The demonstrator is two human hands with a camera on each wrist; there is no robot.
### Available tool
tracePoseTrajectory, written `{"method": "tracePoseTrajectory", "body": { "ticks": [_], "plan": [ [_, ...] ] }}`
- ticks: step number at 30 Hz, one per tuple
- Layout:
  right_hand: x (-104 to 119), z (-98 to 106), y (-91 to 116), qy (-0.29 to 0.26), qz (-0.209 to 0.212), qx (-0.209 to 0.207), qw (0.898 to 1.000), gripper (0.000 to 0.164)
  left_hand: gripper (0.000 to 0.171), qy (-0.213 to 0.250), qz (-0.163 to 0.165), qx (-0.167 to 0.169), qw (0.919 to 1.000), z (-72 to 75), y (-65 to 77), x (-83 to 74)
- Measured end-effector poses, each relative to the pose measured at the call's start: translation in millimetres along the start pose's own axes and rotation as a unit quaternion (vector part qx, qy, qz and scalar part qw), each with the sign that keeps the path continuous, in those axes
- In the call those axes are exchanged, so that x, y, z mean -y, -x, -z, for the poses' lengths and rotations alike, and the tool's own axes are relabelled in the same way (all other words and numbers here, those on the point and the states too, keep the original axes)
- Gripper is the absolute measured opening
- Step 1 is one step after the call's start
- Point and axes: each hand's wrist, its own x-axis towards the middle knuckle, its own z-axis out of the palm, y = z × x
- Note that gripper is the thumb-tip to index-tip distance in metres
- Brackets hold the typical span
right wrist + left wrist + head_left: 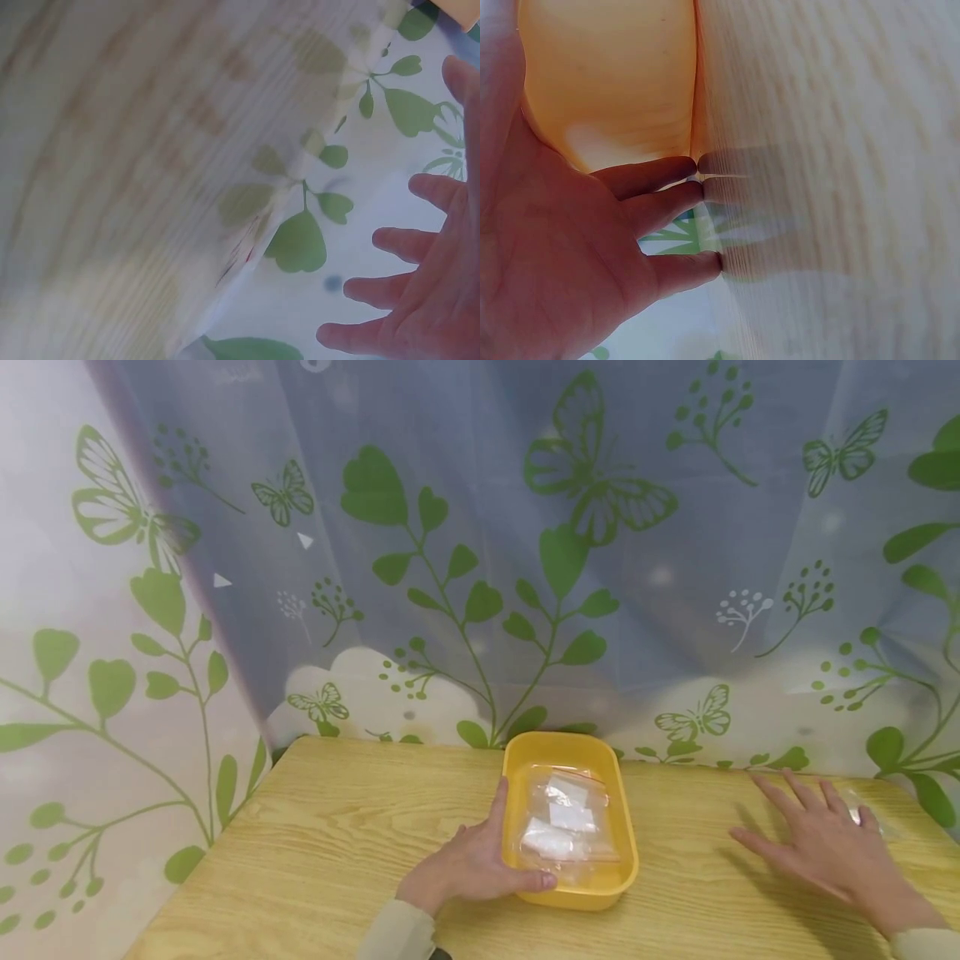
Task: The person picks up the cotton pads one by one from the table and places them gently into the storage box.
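Note:
A yellow plastic tub stands on the wooden table against the curtain. Inside it lie several clear zip bags with white contents. My left hand rests on the tub's near left corner, thumb across the rim and index finger along the left side. In the left wrist view, its other fingers stretch straight down to the tabletop beside the yellow wall. My right hand hovers spread over the table's right part, holding nothing. Partly hidden behind its fingers is a clear plastic bag.
The wood-grain table ends at the back against a blue-grey curtain printed with green leaves and butterflies. A pale printed curtain hangs along the left side.

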Motion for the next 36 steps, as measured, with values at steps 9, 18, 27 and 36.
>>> {"method": "tracePoseTrajectory", "body": {
  "ticks": [9, 18, 27, 36],
  "plan": [
    [-25.9, -3.9, 2.4, 0.018, -0.012, 0.013, 1.0, 0.098, 0.138, 0.0, -0.003, 0.0, 1.0, -0.7, -0.5, 0.4],
    [-48.1, -1.3, 2.1, 0.036, -0.016, 0.021, 0.999, 0.097, 0.138, -0.008, -0.003, 0.0, 1.0, -0.5, -0.1, 0.7],
    [-76.4, -5.5, -1.9, 0.015, 0.009, 0.024, 1.0, 0.09, 0.138, -0.004, -0.006, -0.003, 1.0, -0.5, 0.1, 0.3],
    [-102.1, -8.6, -3.6, -0.041, -0.006, 0.045, 0.998, 0.086, 0.137, -0.005, 0.004, -0.002, 1.0, -0.3, 2.1, -0.2]
  ]
}}
